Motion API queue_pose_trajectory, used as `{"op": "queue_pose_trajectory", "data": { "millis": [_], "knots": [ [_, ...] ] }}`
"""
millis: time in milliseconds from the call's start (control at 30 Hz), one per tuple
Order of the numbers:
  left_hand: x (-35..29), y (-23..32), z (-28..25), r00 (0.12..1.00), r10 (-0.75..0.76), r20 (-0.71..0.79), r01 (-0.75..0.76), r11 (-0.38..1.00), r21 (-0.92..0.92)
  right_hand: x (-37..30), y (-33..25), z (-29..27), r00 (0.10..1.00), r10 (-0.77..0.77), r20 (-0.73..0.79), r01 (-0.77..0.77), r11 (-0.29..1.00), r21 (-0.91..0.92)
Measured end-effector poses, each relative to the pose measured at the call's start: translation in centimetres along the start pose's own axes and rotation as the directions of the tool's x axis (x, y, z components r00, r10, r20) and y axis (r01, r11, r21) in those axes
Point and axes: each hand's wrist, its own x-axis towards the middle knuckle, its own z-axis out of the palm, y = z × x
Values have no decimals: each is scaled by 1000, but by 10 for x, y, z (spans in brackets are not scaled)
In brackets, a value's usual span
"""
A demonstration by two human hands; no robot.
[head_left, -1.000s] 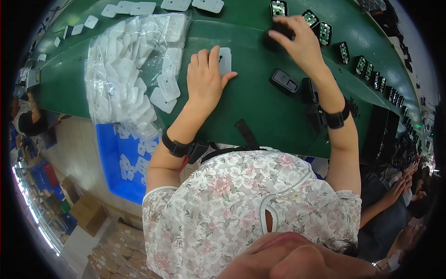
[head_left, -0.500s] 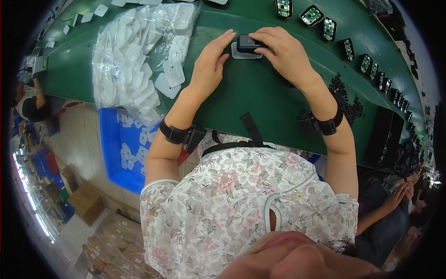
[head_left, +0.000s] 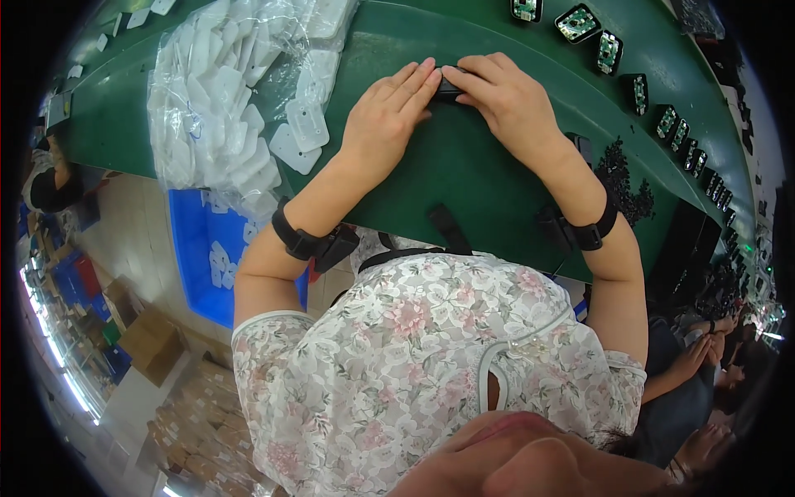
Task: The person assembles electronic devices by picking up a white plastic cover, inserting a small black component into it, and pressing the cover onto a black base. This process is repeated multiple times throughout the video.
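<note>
A small black plastic case (head_left: 448,93) lies on the green table between my hands, mostly covered by fingers. My left hand (head_left: 383,120) presses its closed-together fingers over the left end of the case. From the right, my right hand (head_left: 512,101) grips the other end, thumb and fingers bent round it. The white plate seen under the case earlier is out of sight now. Left of my left hand, loose white plastic plates (head_left: 307,126) lie at the mouth of a clear bag (head_left: 178,124) full of such plates.
Black cases with green circuit boards (head_left: 577,23) stand in a row along the far right. Small black parts (head_left: 623,184) are heaped beside my right forearm, near a black box (head_left: 686,248). A blue bin (head_left: 187,269) sits below the table's left edge. Another person's hands (head_left: 702,358) show at right.
My left hand has moved right onto the case, where before it was beside it. The white plate has gone from view beneath the hands. My right hand keeps its hold.
</note>
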Motion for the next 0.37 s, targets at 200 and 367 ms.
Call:
{"op": "queue_pose_trajectory", "data": {
  "millis": [200,367],
  "knots": [
    [27,-5,9,995,-73,-66,74,997,14,27,36,-5,959,245,146,-284,844,454],
    [26,7,0,742,-602,295,519,237,-821,14,22,1,883,439,168,-322,304,897]
  ]
}}
